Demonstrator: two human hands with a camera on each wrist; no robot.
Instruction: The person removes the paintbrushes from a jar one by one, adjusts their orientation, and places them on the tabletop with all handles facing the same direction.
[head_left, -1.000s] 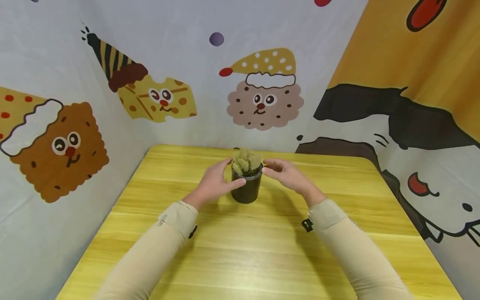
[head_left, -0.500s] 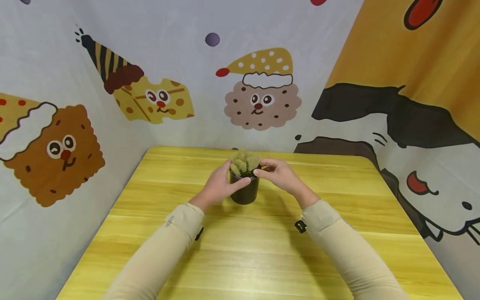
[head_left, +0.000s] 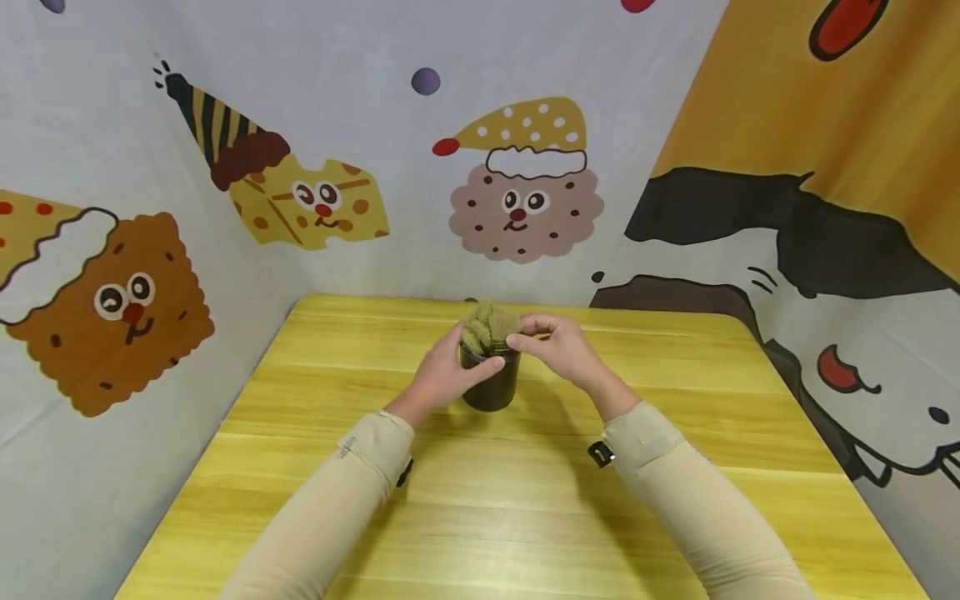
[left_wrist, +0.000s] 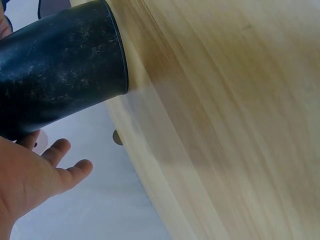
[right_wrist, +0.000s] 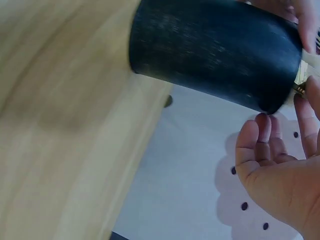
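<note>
A round black cup (head_left: 491, 392) stands upright on the table and holds tan, fuzzy tufts (head_left: 480, 325) that look like brush heads. From the left, my left hand (head_left: 442, 371) grips the cup near its rim, thumb across the front and fingers behind. The left wrist view shows some of that hand's fingers (left_wrist: 57, 150) below the cup's dark side. On the right side, my right hand (head_left: 566, 354) pinches the rightmost tan tuft just above the rim between thumb and forefinger. Its other fingers (right_wrist: 247, 137) are curled beside the cup in the right wrist view. The cup's inside is hidden.
The wooden table (head_left: 480, 517) has its back edge just behind the cup. A white cloth (head_left: 360, 275) printed with cartoon figures hangs behind and along both sides. Black straps (head_left: 602, 454) sit at both wrists below beige sleeves.
My right hand has moved left, from the cup's rim onto the tuft. The left hand has shifted slightly right, its thumb further across the rim. The rightmost tuft sits slightly differently.
</note>
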